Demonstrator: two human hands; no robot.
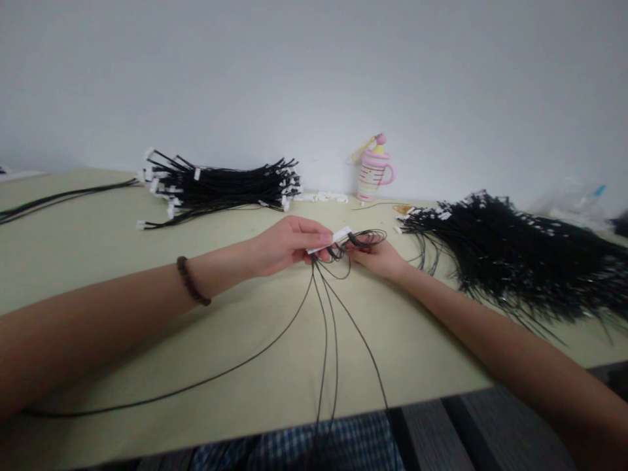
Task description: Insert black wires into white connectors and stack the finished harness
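Observation:
My left hand (294, 245) pinches a long white connector (342, 233) between thumb and fingers, above the middle of the table. Thin black wires (324, 327) hang down from it and fan out toward the table's front edge, one trailing far to the left. More black wire (367, 239) loops at the connector's right end. My right hand (375, 256) is closed at those loops, its fingertips partly hidden behind them. Its fingers appear to grip the wires close to the connector.
A bundle of black cables with white connectors (220, 185) lies at the back left. On the right is a large heap of black wires (530, 255). A pink-striped cup (371, 173) stands by the wall, beside small white pieces (324, 196). A clear plastic bag (572, 206) lies behind the heap.

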